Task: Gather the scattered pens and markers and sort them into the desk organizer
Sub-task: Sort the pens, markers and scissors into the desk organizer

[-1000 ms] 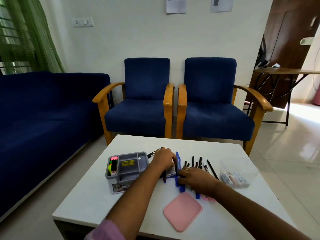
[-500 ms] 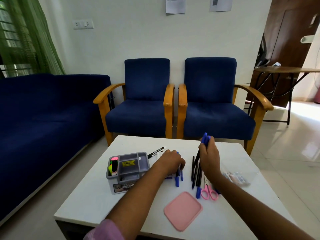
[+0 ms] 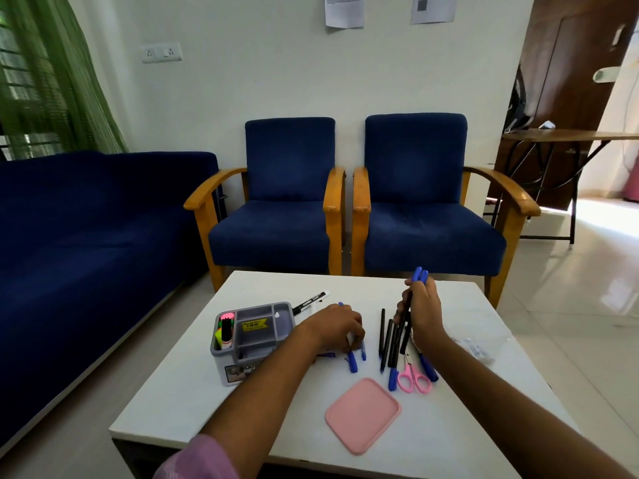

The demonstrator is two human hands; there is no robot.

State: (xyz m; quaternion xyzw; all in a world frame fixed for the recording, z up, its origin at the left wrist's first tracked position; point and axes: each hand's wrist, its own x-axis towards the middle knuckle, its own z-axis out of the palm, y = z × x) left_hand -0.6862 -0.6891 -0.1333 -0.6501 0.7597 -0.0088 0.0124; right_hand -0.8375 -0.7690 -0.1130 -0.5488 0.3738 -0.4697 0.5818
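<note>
- Gripping a bunch of pens (image 3: 411, 299) upright, the right hand (image 3: 423, 311) curls its fingers round them above mid-bench (image 3: 179, 402).
- Left hand (image 3: 337, 326) pinches blue pens (image 3: 354, 356) beside the organizer (image 3: 252, 340) near the left edge.

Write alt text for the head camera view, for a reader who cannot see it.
At a white table, the person's right hand lifts a bunch of blue pens while the left hand grips pens lying beside a grey desk organizer. More pens, pink scissors and a pink lid lie nearby.
</note>
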